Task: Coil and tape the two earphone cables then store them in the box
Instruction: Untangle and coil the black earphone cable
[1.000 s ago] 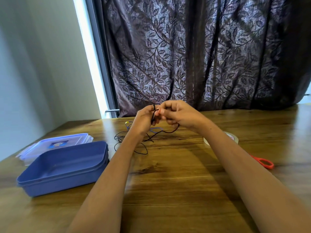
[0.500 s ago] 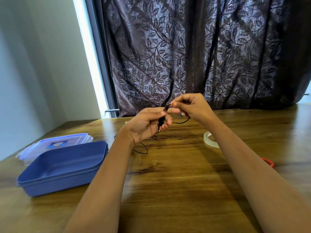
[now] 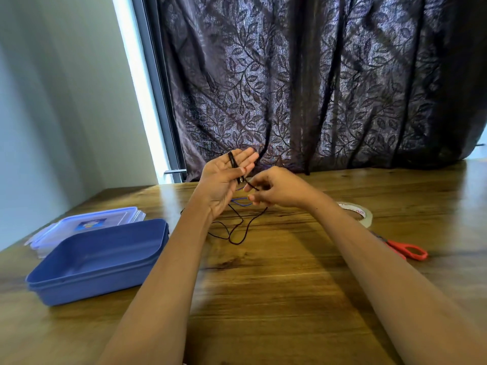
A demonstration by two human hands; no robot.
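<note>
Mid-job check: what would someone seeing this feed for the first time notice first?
The two hands raised over the middle of the table: the black earphone cable is looped round the straight fingers of the left hand, under its thumb, while the right hand pinches the strand beside it. Next, the open blue box at left, then the tape roll and red scissors at right.
</note>
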